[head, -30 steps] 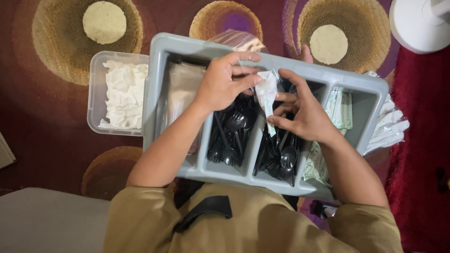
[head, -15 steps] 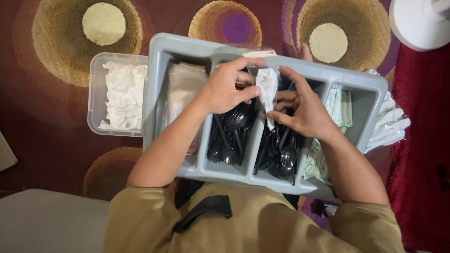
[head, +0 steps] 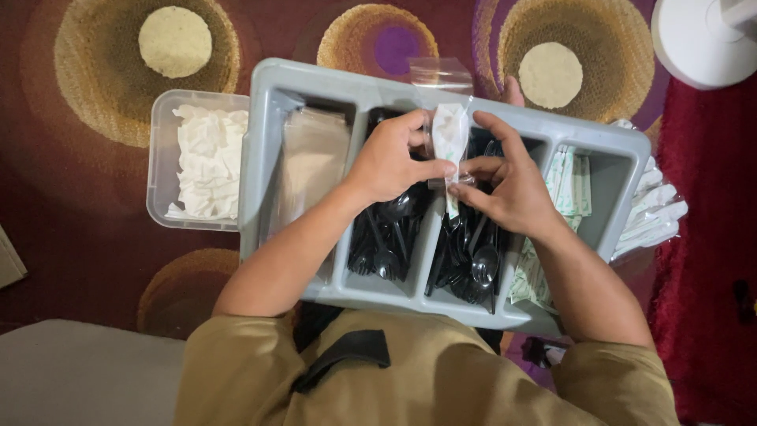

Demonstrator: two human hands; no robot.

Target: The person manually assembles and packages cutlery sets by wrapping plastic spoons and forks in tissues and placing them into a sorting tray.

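My left hand and my right hand meet above a grey four-compartment tray on my lap. Together they pinch a clear plastic sleeve with a white napkin and cutlery inside it; its open top sticks up past the tray's far wall. Below my hands, the two middle compartments hold black plastic forks and black plastic spoons. The left compartment holds a stack of clear sleeves. The right compartment holds small white-and-green sachets.
A clear tub of white napkins sits left of the tray on a maroon carpet with round gold patterns. Packed white sets lie at the tray's right end. A white fan base stands at top right.
Both hands have lifted the packet slightly toward the tray's far wall, and the clear sleeve now stands more upright between them.
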